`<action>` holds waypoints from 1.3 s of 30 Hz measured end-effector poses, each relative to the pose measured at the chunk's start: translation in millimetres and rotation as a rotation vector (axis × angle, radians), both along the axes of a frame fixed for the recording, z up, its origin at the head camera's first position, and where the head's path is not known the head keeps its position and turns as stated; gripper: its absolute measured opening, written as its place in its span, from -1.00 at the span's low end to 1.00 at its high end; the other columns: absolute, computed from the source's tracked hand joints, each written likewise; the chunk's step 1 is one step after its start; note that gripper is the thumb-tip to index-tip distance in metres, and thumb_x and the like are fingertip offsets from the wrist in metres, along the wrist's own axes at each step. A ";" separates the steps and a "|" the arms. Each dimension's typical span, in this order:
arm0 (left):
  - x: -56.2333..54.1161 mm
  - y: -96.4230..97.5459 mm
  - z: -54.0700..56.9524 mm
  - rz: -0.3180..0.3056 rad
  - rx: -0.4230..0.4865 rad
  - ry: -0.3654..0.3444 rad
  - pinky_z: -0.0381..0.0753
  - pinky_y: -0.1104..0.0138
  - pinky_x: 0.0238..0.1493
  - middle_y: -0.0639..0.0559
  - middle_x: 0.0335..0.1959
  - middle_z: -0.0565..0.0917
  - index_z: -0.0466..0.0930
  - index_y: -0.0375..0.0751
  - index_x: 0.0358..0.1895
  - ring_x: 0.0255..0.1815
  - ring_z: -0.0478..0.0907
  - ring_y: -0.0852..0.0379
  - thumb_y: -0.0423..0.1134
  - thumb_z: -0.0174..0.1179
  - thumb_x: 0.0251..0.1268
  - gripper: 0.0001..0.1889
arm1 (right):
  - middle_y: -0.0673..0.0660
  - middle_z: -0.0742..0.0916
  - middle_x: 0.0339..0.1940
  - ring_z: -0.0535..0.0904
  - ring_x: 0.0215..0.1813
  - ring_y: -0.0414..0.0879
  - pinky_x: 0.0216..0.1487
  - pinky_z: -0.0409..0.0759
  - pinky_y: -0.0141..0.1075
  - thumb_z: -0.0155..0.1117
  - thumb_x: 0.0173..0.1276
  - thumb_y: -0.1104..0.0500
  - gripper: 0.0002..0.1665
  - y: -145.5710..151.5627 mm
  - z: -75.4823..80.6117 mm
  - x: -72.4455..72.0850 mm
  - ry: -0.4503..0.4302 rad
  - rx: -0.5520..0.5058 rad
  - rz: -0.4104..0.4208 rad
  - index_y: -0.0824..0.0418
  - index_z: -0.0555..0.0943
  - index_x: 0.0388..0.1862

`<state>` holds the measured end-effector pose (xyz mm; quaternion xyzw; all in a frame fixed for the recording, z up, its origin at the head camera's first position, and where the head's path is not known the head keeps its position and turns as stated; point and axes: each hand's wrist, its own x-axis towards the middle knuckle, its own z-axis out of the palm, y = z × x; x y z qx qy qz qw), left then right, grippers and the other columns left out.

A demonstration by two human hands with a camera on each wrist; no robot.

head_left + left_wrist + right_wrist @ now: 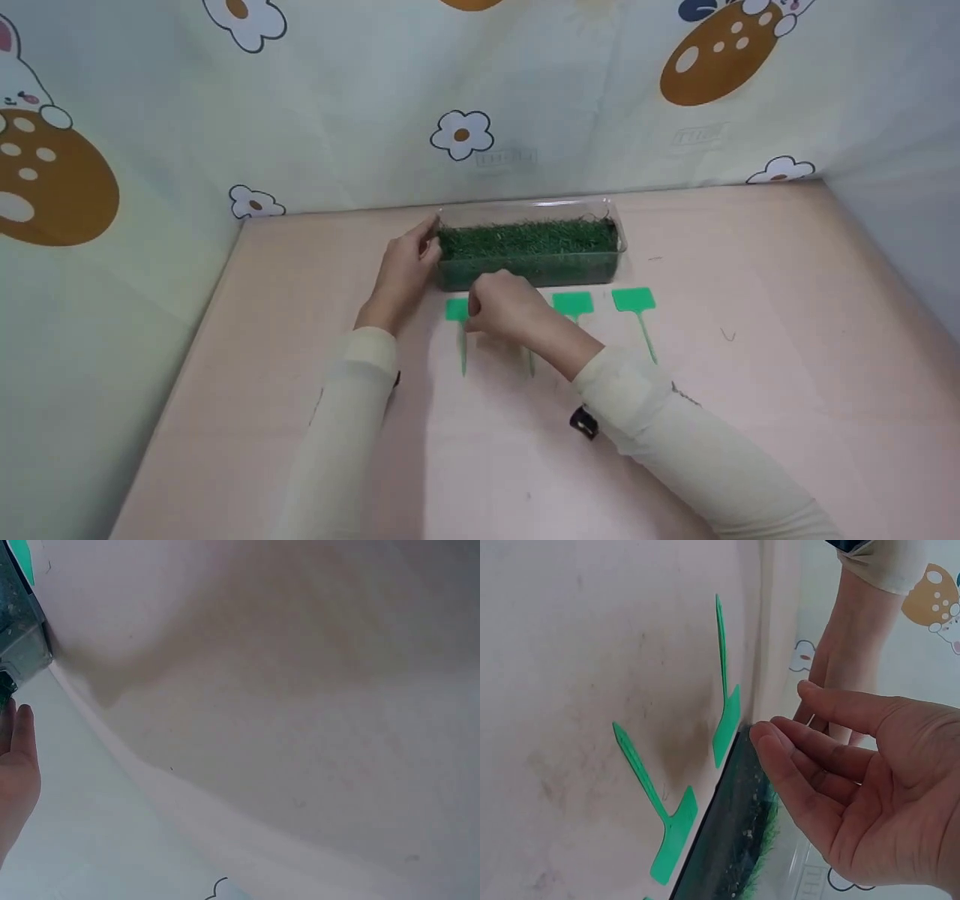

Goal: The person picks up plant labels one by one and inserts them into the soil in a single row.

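Four green tags (pixel 634 299) are laid stems-near on the surface (pixel 765 300); leftmost is seen just left of the right hand (pixel 510 306), empty, loosely bent. Tray's (pixel 574 270) left end is touched by straight-fingered left hand (pixel 403 271).

Long cream sleeves (pixel 709 457) with wide cuffs (pixel 626 386), bare hands (pixel 510 306), small black device (pixel 583 422) by right cuff

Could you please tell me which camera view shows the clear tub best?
The head view: almost all of the clear tub, with grass inside, is visible. The left wrist view shows only one end, cut by the frame; the right wrist view shows one long side, partly behind the right hand.
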<state>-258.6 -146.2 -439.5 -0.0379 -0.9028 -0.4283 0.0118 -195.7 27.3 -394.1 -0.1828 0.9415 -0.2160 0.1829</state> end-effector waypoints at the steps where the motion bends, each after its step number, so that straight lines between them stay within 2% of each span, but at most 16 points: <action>1: 0.0 0.1 0.4 0.001 0.001 0.000 0.42 0.26 0.50 0.01 0.52 0.35 0.19 -0.06 0.56 0.51 0.34 0.05 -0.20 -0.10 0.58 -0.46 | 0.09 0.81 -0.17 0.68 -0.27 -0.10 -0.12 0.76 -0.18 0.43 0.31 0.06 -0.74 -0.8 -0.5 0.0 -0.002 0.004 0.003 0.18 0.77 -0.13; 7: -0.1 0.2 1.6 -0.003 0.007 -0.001 0.40 0.27 0.51 0.01 0.53 0.34 0.19 -0.06 0.56 0.51 0.33 0.06 -0.21 -0.10 0.58 -0.46 | 0.09 0.80 -0.16 0.69 -0.19 -0.05 -0.05 0.75 -0.13 0.43 0.31 0.06 -0.75 -4.4 -4.4 -0.9 -0.028 0.023 0.004 0.18 0.78 -0.14; 11: -0.9 0.3 0.4 -0.001 -0.002 -0.006 0.41 0.26 0.50 0.01 0.53 0.34 0.18 -0.07 0.56 0.51 0.34 0.05 -0.21 -0.11 0.58 -0.46 | 0.09 0.81 -0.17 0.68 -0.21 -0.06 -0.07 0.75 -0.14 0.43 0.30 0.08 -0.76 -5.5 -7.4 -1.2 -0.029 0.021 0.006 0.20 0.78 -0.17; 15: -1.4 0.7 0.4 -0.001 -0.008 -0.011 0.41 0.28 0.51 0.01 0.51 0.36 0.19 -0.08 0.55 0.50 0.35 0.06 -0.21 -0.11 0.57 -0.46 | 0.06 0.79 -0.39 0.58 -0.42 -0.14 -0.35 0.64 -0.28 0.44 0.27 0.10 -0.82 -7.5 -11.2 -1.3 -0.016 0.018 0.010 0.21 0.78 -0.33; 18: -1.4 0.3 1.3 -0.003 -0.009 -0.012 0.40 0.29 0.51 -0.01 0.51 0.36 0.19 -0.10 0.55 0.51 0.34 0.07 -0.22 -0.12 0.57 -0.47 | -0.01 0.66 -0.62 0.42 -0.57 -0.17 -0.53 0.42 -0.37 0.45 0.25 0.12 -0.78 -10.2 -14.3 -1.8 0.003 0.031 0.018 0.23 0.74 -0.51; 19: -1.4 0.1 1.5 -0.004 -0.008 -0.012 0.40 0.29 0.51 -0.02 0.51 0.36 0.19 -0.11 0.55 0.51 0.33 0.07 -0.22 -0.12 0.57 -0.47 | -0.02 0.62 -0.67 0.38 -0.59 -0.17 -0.56 0.36 -0.38 0.45 0.24 0.13 -0.76 -11.2 -15.4 -1.9 0.010 0.038 0.016 0.23 0.72 -0.56; 22: -1.3 -0.4 1.8 -0.007 -0.016 -0.009 0.39 0.29 0.51 -0.03 0.50 0.37 0.19 -0.13 0.55 0.52 0.32 0.08 -0.22 -0.12 0.57 -0.46 | -0.01 0.61 -0.70 0.37 -0.60 -0.16 -0.56 0.39 -0.37 0.46 0.22 0.13 -0.71 -15.2 -18.3 -2.0 0.044 0.083 0.008 0.23 0.69 -0.63; 24: -1.1 -0.4 2.3 -0.006 -0.020 -0.005 0.39 0.30 0.51 -0.03 0.50 0.38 0.19 -0.13 0.55 0.53 0.31 0.10 -0.22 -0.12 0.57 -0.46 | 0.04 0.70 -0.62 0.45 -0.55 -0.14 -0.52 0.52 -0.33 0.48 0.21 0.11 -0.73 -19.0 -19.7 -1.1 0.080 0.123 0.003 0.22 0.71 -0.59; 28: -0.6 -0.6 3.7 -0.006 -0.019 0.005 0.39 0.30 0.52 -0.04 0.50 0.38 0.18 -0.13 0.55 0.53 0.31 0.10 -0.22 -0.12 0.57 -0.46 | 0.16 0.80 -0.32 0.68 -0.34 -0.03 -0.35 0.77 -0.16 0.50 0.20 0.06 -0.77 -28.2 -22.9 2.4 0.188 0.227 0.029 0.23 0.76 -0.38; 31: 0.2 -0.6 4.1 -0.006 -0.015 0.005 0.38 0.29 0.52 -0.04 0.50 0.38 0.18 -0.14 0.55 0.53 0.31 0.09 -0.22 -0.12 0.57 -0.46 | 0.16 0.80 -0.22 0.74 -0.20 0.02 -0.26 0.81 -0.14 0.46 0.25 0.06 -0.78 -35.5 -25.6 6.4 0.269 0.317 0.068 0.20 0.76 -0.26; 35: 0.8 0.7 3.6 -0.005 -0.016 -0.005 0.38 0.26 0.53 -0.04 0.50 0.38 0.18 -0.14 0.55 0.53 0.31 0.07 -0.22 -0.12 0.57 -0.46 | 0.16 0.78 -0.20 0.74 -0.16 0.01 -0.25 0.81 -0.18 0.32 0.38 0.13 -0.83 -41.8 -27.7 13.6 0.349 0.427 0.120 0.19 0.73 -0.17; 39: 0.9 1.4 3.8 -0.003 -0.021 -0.009 0.39 0.26 0.52 -0.05 0.51 0.37 0.18 -0.13 0.55 0.53 0.31 0.07 -0.21 -0.13 0.57 -0.46 | 0.16 0.76 -0.18 0.73 -0.15 0.03 -0.27 0.80 -0.19 0.30 0.39 0.14 -0.83 -43.7 -29.0 18.9 0.384 0.459 0.129 0.20 0.71 -0.14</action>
